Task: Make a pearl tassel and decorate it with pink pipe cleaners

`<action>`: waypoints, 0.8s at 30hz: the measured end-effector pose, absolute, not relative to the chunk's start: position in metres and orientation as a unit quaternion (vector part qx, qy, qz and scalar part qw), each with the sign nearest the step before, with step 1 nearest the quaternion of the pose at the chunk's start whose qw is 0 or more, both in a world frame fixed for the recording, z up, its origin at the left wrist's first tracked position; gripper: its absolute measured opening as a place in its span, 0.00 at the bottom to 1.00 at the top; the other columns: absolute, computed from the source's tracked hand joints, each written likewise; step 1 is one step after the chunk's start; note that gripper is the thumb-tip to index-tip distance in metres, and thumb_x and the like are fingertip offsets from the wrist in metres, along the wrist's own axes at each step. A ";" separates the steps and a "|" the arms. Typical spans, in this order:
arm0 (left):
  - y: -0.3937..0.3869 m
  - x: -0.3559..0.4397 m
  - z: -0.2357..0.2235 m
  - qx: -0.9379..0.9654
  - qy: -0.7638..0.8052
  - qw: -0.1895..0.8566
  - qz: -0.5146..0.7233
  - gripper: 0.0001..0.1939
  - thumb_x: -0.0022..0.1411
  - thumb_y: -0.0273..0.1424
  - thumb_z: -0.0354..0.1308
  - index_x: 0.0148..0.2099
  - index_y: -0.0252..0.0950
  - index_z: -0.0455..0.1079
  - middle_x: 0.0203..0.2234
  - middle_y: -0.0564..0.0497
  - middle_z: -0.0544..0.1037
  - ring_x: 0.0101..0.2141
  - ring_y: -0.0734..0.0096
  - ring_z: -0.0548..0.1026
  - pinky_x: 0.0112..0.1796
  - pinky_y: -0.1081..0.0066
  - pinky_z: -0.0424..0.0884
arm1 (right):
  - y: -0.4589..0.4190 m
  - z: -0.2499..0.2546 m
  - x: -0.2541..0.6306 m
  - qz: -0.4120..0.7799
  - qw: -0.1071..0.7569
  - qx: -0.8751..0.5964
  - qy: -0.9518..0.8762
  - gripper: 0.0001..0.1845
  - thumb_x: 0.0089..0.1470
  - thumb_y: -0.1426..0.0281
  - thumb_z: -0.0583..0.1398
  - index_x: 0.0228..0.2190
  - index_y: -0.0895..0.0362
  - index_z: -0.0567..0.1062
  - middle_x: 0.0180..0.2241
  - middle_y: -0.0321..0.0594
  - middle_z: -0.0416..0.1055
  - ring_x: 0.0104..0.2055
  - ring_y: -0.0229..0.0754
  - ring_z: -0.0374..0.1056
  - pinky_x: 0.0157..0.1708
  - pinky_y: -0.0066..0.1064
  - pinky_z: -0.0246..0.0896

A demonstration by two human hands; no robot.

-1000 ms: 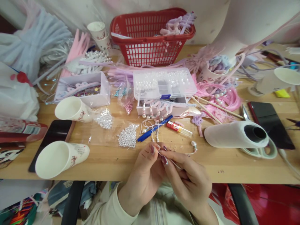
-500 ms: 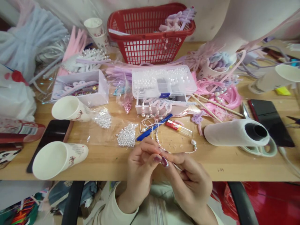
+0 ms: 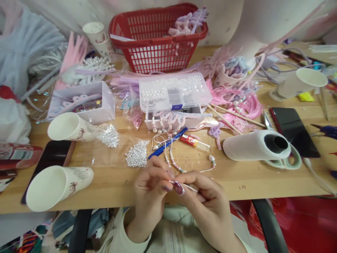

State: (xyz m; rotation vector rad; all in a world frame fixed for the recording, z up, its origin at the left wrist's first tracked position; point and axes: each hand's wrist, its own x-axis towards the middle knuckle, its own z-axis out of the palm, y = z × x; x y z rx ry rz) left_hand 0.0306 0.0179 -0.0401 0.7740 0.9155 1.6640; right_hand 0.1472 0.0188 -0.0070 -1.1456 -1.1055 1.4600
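My left hand (image 3: 151, 191) and my right hand (image 3: 207, 200) meet fingertip to fingertip above the table's front edge. Both are closed in a pinch on a thin white cord (image 3: 190, 188), which shows between the thumbs and under the right fingers. Just beyond them lies a beaded strand (image 3: 172, 160) of small white, pink and blue beads, curving right to a larger pearl bead (image 3: 211, 158). Whether it joins the pinched cord is hidden by my fingers. Left of the strand sits a heap of white pearl beads (image 3: 137, 154). A blue pen (image 3: 168, 143) and a red-labelled clear tube (image 3: 195, 142) rest behind.
A clear bead box (image 3: 175, 91) stands behind, with a red basket (image 3: 158, 42) at the back. Paper cups (image 3: 48, 188) and a phone (image 3: 56, 154) are at left. A white roll (image 3: 252, 144), scissors (image 3: 293, 158) and another phone (image 3: 293, 130) lie at right.
The view has shifted slightly, so the table things appear further left. My fingertips have parted a little, and more white cord shows between them. Both hands keep their pinch.
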 end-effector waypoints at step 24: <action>0.008 0.014 -0.040 0.404 0.343 0.566 0.631 0.22 0.57 0.40 0.74 0.23 0.36 0.67 0.19 0.59 0.59 0.22 0.78 0.62 0.24 0.75 0.61 | 0.008 -0.023 0.166 0.700 0.373 -0.399 -0.459 0.14 0.62 0.57 0.66 0.35 0.56 0.82 0.23 0.36 0.73 0.21 0.31 0.60 0.19 0.20 0.55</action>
